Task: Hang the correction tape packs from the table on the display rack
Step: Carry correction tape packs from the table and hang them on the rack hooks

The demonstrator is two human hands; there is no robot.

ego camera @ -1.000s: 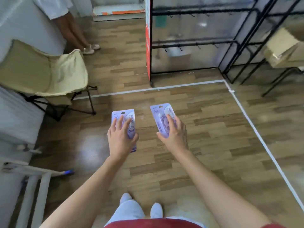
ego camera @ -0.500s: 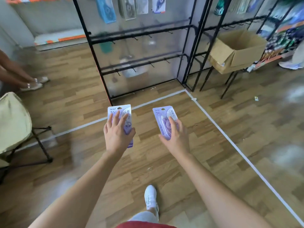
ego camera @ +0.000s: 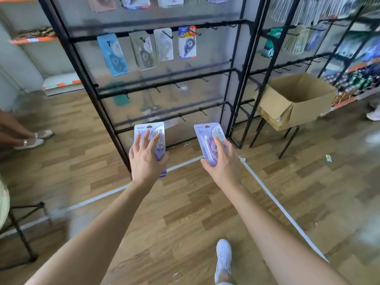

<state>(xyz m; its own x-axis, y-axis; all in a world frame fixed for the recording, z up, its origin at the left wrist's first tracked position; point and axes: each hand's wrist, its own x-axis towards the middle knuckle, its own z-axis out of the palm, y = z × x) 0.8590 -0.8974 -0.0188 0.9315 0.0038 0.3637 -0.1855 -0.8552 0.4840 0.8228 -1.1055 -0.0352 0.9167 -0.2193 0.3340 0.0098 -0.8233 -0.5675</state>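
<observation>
Head view: the display rack [ego camera: 185, 79] is now neared, so hanging can begin; one correction tape pack [ego camera: 144, 129] is gripped by the left hand [ego camera: 147, 161], a second pack [ego camera: 204, 133] by the right hand [ego camera: 223, 164].

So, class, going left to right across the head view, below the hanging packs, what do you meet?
Sandalled feet → left hand with left pack → right hand with right pack → cardboard box.

— Any print you can make out?
— "36" near the top left corner of the left purple pack [ego camera: 149, 131], held in the left hand [ego camera: 147, 161].
— And the other?
— The right purple pack [ego camera: 205, 136], in the right hand [ego camera: 223, 163], reads "36" too.
— Elsewhere?
— "36" on a white pack [ego camera: 170, 1] atop the rack [ego camera: 144, 87]. Smaller print is blurred.
</observation>
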